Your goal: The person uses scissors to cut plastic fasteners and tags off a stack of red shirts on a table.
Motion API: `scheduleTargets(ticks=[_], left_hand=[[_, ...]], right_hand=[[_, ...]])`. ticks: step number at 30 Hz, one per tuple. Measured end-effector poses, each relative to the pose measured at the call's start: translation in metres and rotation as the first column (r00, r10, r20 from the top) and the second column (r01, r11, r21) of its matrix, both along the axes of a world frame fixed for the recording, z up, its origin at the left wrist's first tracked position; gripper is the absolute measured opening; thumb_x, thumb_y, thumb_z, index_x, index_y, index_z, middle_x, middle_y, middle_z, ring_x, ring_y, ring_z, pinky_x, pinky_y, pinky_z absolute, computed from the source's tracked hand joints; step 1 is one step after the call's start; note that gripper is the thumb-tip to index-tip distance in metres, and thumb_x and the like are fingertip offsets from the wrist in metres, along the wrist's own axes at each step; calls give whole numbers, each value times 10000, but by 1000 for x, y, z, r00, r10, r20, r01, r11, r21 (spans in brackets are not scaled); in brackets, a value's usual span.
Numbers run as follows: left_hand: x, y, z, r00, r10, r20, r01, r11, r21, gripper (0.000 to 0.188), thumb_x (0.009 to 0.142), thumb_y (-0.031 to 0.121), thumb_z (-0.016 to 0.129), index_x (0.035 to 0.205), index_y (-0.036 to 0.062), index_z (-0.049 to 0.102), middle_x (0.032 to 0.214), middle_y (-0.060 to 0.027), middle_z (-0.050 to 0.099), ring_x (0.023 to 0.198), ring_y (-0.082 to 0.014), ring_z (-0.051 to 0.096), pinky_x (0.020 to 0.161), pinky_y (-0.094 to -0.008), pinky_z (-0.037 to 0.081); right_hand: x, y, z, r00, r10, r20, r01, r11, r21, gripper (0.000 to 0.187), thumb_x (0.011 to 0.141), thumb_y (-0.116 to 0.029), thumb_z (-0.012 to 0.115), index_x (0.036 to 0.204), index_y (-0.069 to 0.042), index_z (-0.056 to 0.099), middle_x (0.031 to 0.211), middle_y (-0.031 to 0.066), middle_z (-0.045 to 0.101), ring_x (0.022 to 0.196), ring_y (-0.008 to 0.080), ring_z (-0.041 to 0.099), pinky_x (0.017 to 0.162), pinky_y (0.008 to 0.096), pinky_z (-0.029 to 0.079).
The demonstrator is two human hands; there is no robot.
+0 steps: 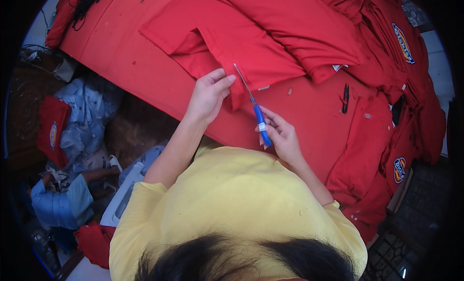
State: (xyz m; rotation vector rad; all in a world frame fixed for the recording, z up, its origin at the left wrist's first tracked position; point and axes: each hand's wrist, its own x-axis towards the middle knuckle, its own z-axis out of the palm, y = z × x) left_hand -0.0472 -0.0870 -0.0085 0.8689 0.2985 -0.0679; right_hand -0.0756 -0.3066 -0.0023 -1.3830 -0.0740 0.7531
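My right hand (284, 138) is closed round the blue handle of slim scissors (258, 117), whose thin metal blades point up and away over a red garment (251, 54). To the left of the blade tips, my left hand (209, 96) has its thumb and fingers pinched together at the garment's near edge. What lies between those fingertips is too small to make out. Part of the red cloth hangs down just right of that hand. The garment lies spread and folded on a red-covered table (125, 63).
More red garments (382, 54) with badges are heaped along the right. Black thread snips (345, 98) lie on the table. At the left are clear plastic bags (87, 121), a folded red garment (53, 131) and a person in blue (63, 201). A white plastic frame (123, 194) stands beside me.
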Motion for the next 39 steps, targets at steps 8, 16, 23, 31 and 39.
scheduleTargets(ticks=[8,16,23,31,39], left_hand=[[-6,-5,14,998,-54,-21,56,991,124,460,844,-29,586,1286,46,480,996,-45,602,829,-70,575,685,-197,455],[-5,-7,14,1000,5,-22,-4,998,59,443,842,-36,584,1269,31,485,1035,-43,608,910,-95,584,740,-215,466],[-3,-2,17,998,-23,50,13,981,193,446,834,-48,579,1266,8,483,1027,-50,606,878,-78,571,766,-211,455],[-1,4,11,999,-13,34,9,994,111,463,828,-49,583,1273,24,475,1073,-39,594,922,-77,565,775,-215,453],[-3,2,21,998,10,55,-22,976,217,401,837,-33,575,1230,8,509,1038,-41,609,897,-76,572,794,-220,456]], right_hand=[[5,12,-7,986,-25,166,24,1000,5,525,897,-61,564,1373,19,360,1137,88,569,969,104,561,826,232,463],[17,-2,-11,998,51,-47,-49,998,43,486,914,-62,528,1367,24,374,988,95,598,861,100,577,716,209,485],[16,11,-8,972,11,234,-14,1000,13,506,905,-56,538,1378,6,370,1045,73,596,917,112,575,823,241,459],[28,2,-18,997,83,-2,-82,994,78,489,911,-36,528,1370,26,373,1000,79,600,838,68,565,722,193,463],[34,15,-16,925,72,372,-53,997,-61,490,902,-102,569,1357,-5,414,1020,94,618,960,141,586,853,274,461]])
